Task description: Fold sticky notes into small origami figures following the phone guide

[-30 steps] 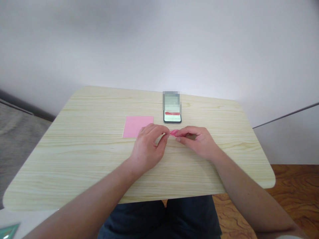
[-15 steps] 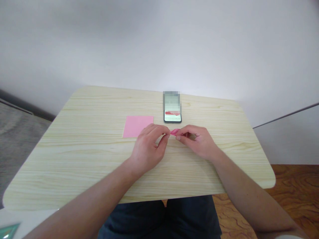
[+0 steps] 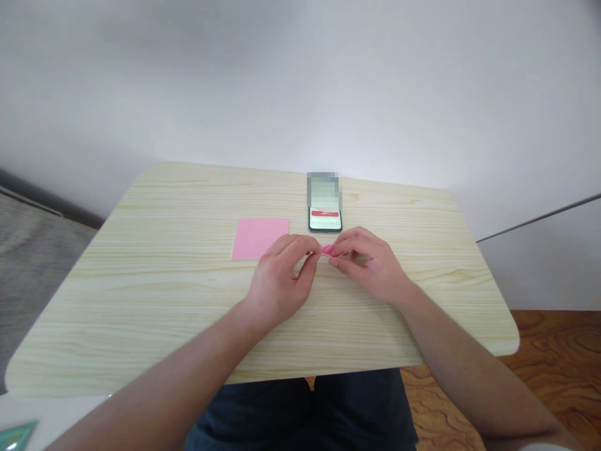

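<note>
A small folded piece of pink paper point(image 3: 327, 250) is held between my two hands over the middle of the table. My left hand point(image 3: 284, 272) pinches its left end between thumb and index finger. At its right side, the thumb and fingers of my right hand point(image 3: 370, 263) are closed on it, hiding part of the paper. A flat pink paper sheet point(image 3: 256, 237) lies just left of and behind my left hand, which covers its lower right corner.
A phone point(image 3: 325, 220) with a lit, partly blurred screen lies beyond my hands. The pale wood-grain table point(image 3: 154, 282) has rounded corners and meets a white wall point(image 3: 300, 94) at the back. A green object point(image 3: 17, 436) is at the lower left.
My right hand's fingers have shifted slightly up and left along the folded paper. My left hand stays nearly still, and the phone's screen picture has changed a little.
</note>
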